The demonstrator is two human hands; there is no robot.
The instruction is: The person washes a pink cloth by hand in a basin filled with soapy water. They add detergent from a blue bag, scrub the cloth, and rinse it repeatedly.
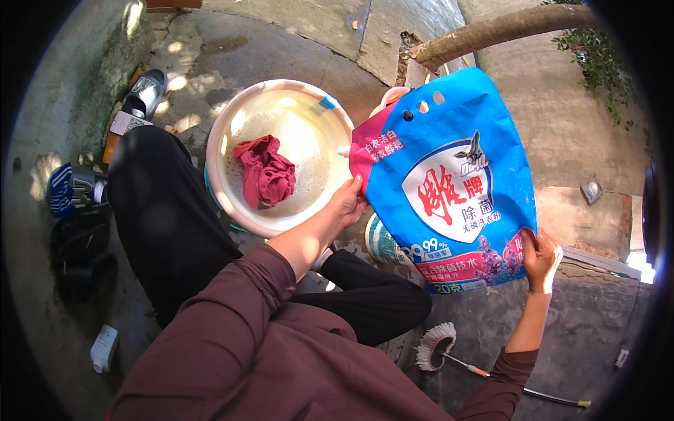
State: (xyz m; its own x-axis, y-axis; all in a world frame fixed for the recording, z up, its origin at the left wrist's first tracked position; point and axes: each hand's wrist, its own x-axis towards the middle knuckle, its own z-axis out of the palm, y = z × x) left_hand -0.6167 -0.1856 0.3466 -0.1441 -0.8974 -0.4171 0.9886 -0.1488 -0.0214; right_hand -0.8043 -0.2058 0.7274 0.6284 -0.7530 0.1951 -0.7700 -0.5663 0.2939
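A large blue and pink bag of washing powder [505, 158] is held up between both hands, its white spout pointing left at the rim of a round plastic basin [239, 113]. My left hand [348, 202] grips the pink edge just below the spout. At the bag's lower right corner, my right hand [538, 258] pinches the edge between thumb and fingers. Bundled red cloth [267, 171] lies wet in the basin's sudsy water. No powder is seen leaving the spout.
A green and white bucket [382, 242] stands partly behind the bag. Slide sandals [145, 94] and a white bottle [103, 348] lie at left. A brush with a long handle [436, 346] lies below right. A tree trunk [500, 29] leans across the top right.
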